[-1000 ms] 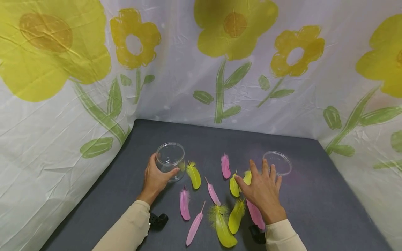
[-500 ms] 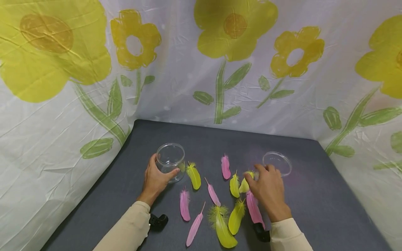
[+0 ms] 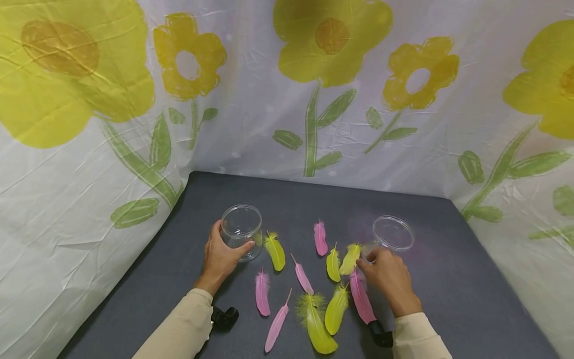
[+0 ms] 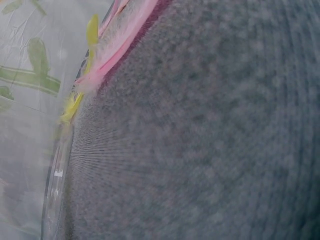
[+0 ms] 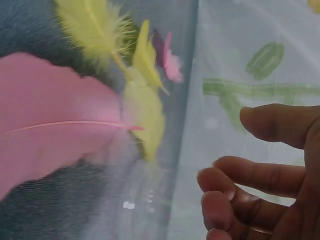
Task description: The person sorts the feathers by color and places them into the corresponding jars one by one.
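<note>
In the head view my left hand [image 3: 222,259] grips a clear round jar [image 3: 242,222], thumb across its near side. The jar stands upright, its mouth uncovered. My right hand [image 3: 391,278] hovers beside the quill end of a large pink feather [image 3: 361,299]. In the right wrist view that pink feather [image 5: 55,120] lies left of the hand [image 5: 270,185], whose thumb and bent fingers stand apart with nothing between them. A yellow feather [image 3: 350,259] lies just left of the fingertips. Past the right hand is a clear round lid [image 3: 393,234].
More pink and yellow feathers lie scattered mid-table, among them a yellow one [image 3: 275,253] next to the jar and a large yellow one [image 3: 320,329] nearer me. Black wrist devices [image 3: 225,318] sit at both cuffs. A flower-printed curtain [image 3: 251,124] borders the dark tabletop [image 3: 287,192].
My right hand has drawn back from over the yellow feathers and moved a little right. Its spread fingers have bent in toward the thumb. The left hand keeps its grip on the jar.
</note>
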Motion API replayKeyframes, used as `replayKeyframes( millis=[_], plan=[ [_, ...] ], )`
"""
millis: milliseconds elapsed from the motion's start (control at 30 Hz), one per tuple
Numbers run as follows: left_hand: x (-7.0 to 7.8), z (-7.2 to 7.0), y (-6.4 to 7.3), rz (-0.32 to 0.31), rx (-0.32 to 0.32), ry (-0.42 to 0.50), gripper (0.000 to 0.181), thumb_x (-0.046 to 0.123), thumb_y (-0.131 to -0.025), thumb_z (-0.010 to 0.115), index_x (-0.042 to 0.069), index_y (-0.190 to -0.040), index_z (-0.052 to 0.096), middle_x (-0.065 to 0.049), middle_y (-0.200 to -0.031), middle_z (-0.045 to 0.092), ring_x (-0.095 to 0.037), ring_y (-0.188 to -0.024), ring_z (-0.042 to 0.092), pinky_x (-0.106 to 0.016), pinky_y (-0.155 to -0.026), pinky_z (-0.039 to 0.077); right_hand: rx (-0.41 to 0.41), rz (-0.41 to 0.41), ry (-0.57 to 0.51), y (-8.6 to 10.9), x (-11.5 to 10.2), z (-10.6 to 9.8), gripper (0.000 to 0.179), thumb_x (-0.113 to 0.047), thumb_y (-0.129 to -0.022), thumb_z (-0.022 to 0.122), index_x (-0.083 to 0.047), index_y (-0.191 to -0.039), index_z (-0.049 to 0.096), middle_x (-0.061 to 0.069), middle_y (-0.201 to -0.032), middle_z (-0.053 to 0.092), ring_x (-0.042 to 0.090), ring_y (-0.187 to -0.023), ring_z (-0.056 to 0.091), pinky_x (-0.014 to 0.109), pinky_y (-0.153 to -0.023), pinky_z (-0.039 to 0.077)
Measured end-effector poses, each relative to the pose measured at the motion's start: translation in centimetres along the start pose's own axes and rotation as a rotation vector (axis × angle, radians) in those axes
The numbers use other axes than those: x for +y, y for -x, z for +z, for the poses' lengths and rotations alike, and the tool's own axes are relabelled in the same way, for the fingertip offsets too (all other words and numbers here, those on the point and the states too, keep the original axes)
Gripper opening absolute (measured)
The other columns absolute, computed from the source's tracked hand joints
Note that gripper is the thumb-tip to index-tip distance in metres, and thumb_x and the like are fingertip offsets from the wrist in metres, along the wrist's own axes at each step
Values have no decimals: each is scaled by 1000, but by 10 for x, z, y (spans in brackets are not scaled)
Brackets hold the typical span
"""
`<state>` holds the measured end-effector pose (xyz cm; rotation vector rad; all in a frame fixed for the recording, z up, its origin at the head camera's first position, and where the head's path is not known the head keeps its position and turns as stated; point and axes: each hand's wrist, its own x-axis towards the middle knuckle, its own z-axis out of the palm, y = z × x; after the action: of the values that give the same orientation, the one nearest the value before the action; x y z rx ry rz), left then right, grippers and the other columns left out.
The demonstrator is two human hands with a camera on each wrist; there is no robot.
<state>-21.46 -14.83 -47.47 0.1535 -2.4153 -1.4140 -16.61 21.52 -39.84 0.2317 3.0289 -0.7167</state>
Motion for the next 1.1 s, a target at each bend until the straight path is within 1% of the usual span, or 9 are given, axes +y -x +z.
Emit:
replayKeyframes(
  millis=[167, 300, 400, 500, 600, 733, 867, 1100],
  plan=[
    [-1, 0, -1, -4, -3, -6, 103, 39, -68, 87, 5, -146, 28, -23, -142, 40, -40, -128, 39, -59, -100, 33, -85, 57, -30, -5, 9, 5, 28, -31, -86, 70, -4, -91, 72, 6, -81, 65, 26, -70, 57, 46, -60, 47],
    [-1, 0, -2, 1, 3, -3, 103, 38, -68, 87, 5, -145, 29, -23, -141, 40, -40, -128, 40, -58, -99, 33, -107, 74, -61, -10, 15, 11, 27, -31, -86, 70, -4, -92, 72, 6, -82, 64, 27, -72, 56, 44, -60, 47],
    [-1, 0, -3, 5, 6, -1, 103, 38, -68, 88, 5, -145, 29, -22, -141, 40, -40, -128, 40, -58, -99, 33, -100, 77, -86, -14, 18, 15, 27, -30, -86, 70, -3, -93, 72, 9, -88, 65, 28, -75, 56, 45, -62, 47],
    [-1, -1, -3, 8, 5, 1, 103, 39, -68, 88, 5, -145, 29, -22, -141, 40, -40, -127, 40, -59, -99, 33, -86, 72, -109, -17, 19, 19, 27, -29, -86, 70, -2, -92, 71, 10, -87, 66, 28, -75, 57, 45, -63, 48],
    [-1, -1, -3, 17, 9, 4, 102, 39, -68, 88, 5, -144, 30, -21, -141, 41, -40, -127, 40, -59, -99, 33, -81, 75, -154, -20, 21, 25, 28, -29, -86, 70, -1, -91, 70, 7, -78, 64, 25, -70, 58, 45, -62, 48],
    [-1, -1, -1, 29, 10, 4, 101, 37, -68, 88, 4, -144, 30, -22, -140, 41, -40, -126, 41, -59, -99, 34, -88, 92, -210, -21, 24, 32, 27, -27, -87, 69, 1, -91, 68, 5, -69, 61, 21, -60, 57, 40, -56, 47],
    [-2, -1, 0, 29, 2, -3, 101, 36, -68, 88, 3, -144, 29, -22, -140, 40, -40, -127, 40, -59, -99, 33, -93, 119, -227, -22, 26, 39, 24, -25, -87, 70, -1, -87, 67, 5, -66, 60, 20, -56, 55, 36, -51, 45],
    [-3, 1, 1, 24, -6, -8, 102, 37, -69, 87, 4, -144, 28, -22, -141, 39, -40, -127, 39, -59, -99, 33, -83, 146, -227, -26, 28, 46, 23, -24, -85, 71, -4, -74, 67, 5, -63, 60, 20, -55, 56, 34, -50, 43]
  ],
)
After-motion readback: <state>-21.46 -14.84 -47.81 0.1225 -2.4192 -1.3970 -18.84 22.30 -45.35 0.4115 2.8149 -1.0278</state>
